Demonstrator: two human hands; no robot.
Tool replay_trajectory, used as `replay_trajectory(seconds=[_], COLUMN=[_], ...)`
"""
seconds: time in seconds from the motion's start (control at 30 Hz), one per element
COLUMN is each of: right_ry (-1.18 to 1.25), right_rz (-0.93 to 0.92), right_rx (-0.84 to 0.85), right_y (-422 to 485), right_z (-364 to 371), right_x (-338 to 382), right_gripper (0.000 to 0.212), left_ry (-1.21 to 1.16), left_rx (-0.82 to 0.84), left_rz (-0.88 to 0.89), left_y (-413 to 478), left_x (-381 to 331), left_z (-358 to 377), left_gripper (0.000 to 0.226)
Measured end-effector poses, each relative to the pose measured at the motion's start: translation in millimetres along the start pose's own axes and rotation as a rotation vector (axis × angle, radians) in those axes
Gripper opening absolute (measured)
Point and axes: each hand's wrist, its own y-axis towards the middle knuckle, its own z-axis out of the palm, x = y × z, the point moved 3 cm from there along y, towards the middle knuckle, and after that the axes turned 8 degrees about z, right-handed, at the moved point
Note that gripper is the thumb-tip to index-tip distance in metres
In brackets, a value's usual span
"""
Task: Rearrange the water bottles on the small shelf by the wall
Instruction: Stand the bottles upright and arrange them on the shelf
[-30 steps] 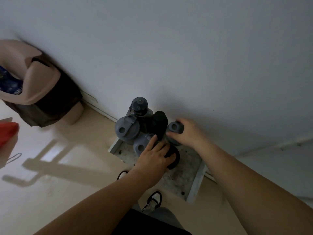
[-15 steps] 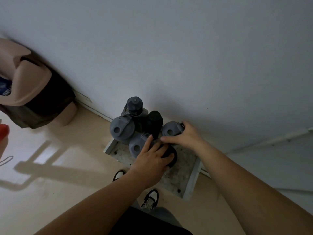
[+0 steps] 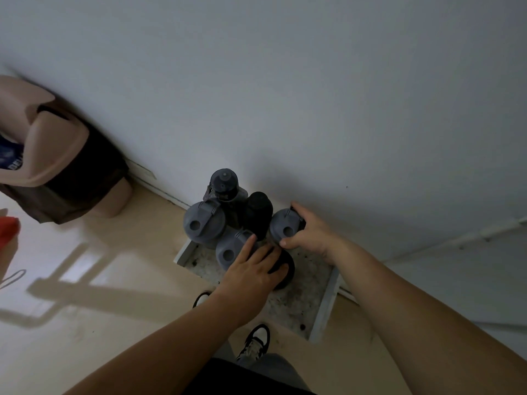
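Several water bottles stand clustered on a small white-framed shelf (image 3: pixel 325 306) against the wall. My left hand (image 3: pixel 251 273) grips the top of a black-lidded bottle (image 3: pixel 286 270) at the front. My right hand (image 3: pixel 309 233) is closed around a grey flip-lid bottle (image 3: pixel 283 225) at the right of the cluster. Beside them stand a grey-lidded bottle (image 3: pixel 228 249), a larger grey-lidded bottle (image 3: pixel 204 222), a tall black bottle (image 3: pixel 258 210) and a dark bottle with a round cap (image 3: pixel 224 181) nearest the wall.
A beige swing-lid bin (image 3: pixel 54 155) with a dark liner stands by the wall at the left. Something red (image 3: pixel 8 228) shows at the left edge. My shoes (image 3: pixel 256 340) are on the beige floor just before the shelf.
My right hand has shifted the grey flip-lid bottle slightly, showing more of its lid. My left hand stays on the black-lidded bottle. The camera view has drifted a little.
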Motion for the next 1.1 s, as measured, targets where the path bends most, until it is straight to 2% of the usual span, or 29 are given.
replay_trajectory(seconds=[0.2, 0.47, 0.6, 0.67, 0.73, 0.8, 0.9, 0.97, 1.1], right_ry=[0.011, 0.059, 0.252, 0.448, 0.643, 0.741, 0.859, 0.913, 1.049], right_rz=[-0.024, -0.061, -0.043, 0.045, 0.166, 0.269, 0.434, 0.429, 0.334], right_rx=[0.001, -0.163, -0.193, -0.256, -0.333, -0.365, -0.168, -0.067, -0.066], right_y=[3, -8, -18, -29, -41, -50, -58, -58, -51], right_z=[4, 12, 18, 25, 40, 61, 94, 106, 111], right_x=[-1, -14, -30, -47, -70, -89, -97, -91, -81], right_gripper=[0.117, 0.103, 0.136, 0.141, 0.128, 0.104, 0.085, 0.075, 0.065], left_ry=[-0.032, -0.036, -0.085, -0.126, -0.166, -0.203, -0.211, -0.256, -0.318], left_rx=[-0.006, -0.018, -0.1, -0.21, -0.317, -0.332, -0.222, -0.194, -0.234], left_rz=[-0.018, -0.019, 0.009, -0.021, -0.125, -0.253, -0.316, -0.316, -0.34], left_y=[-4, -4, -10, -16, -25, -39, -55, -60, -58], left_x=[1, -3, -3, 2, 16, 35, 54, 57, 58], left_z=[2, 7, -7, -22, -35, -38, -27, -18, -15], left_gripper=[0.056, 0.061, 0.054, 0.045, 0.039, 0.041, 0.048, 0.046, 0.043])
